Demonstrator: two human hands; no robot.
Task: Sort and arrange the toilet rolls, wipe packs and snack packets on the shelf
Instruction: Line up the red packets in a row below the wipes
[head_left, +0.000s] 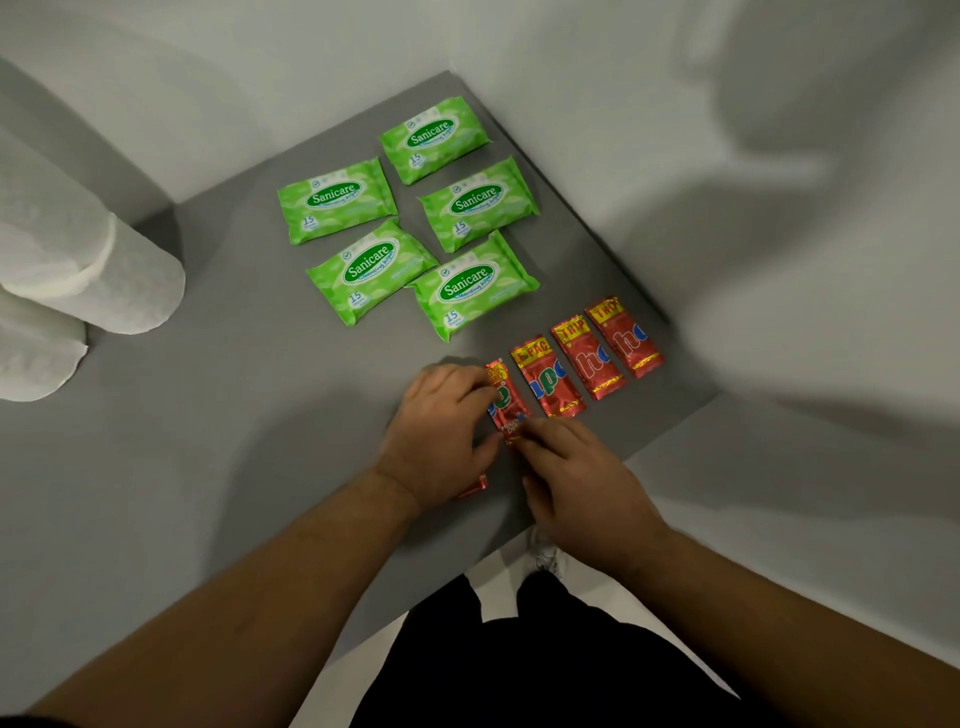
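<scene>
left hand (441, 431): i see it curled over the left edge of the gripped packet, fingers up top and thumb lower down, grasping it
right hand (582, 478): fingertips pinch the near end of that same packet, the wrist coming in from the lower right
gripped packet (506, 408): red foil, flat on the shelf near its front edge, at the left end of the snack row and partly covered by both hands
snack row: three more red packets lie side by side to its right, slanting away from me, second (550, 379), third (587, 358), fourth (631, 338), each just beside the next
half-hidden packet (474, 488): a red corner shows under my left wrist; i cannot tell more of it
wipe packs: five green sanicare packs lie flat behind the snack row, in two loose columns, at (337, 200), (371, 267), (434, 137), (478, 202) and (470, 283), the nearest two touching at a corner
toilet rolls: white, at the far left of the shelf, one (119, 275) above another (36, 353), well apart from the packs
shelf (260, 389): grey, set against pale walls
</scene>
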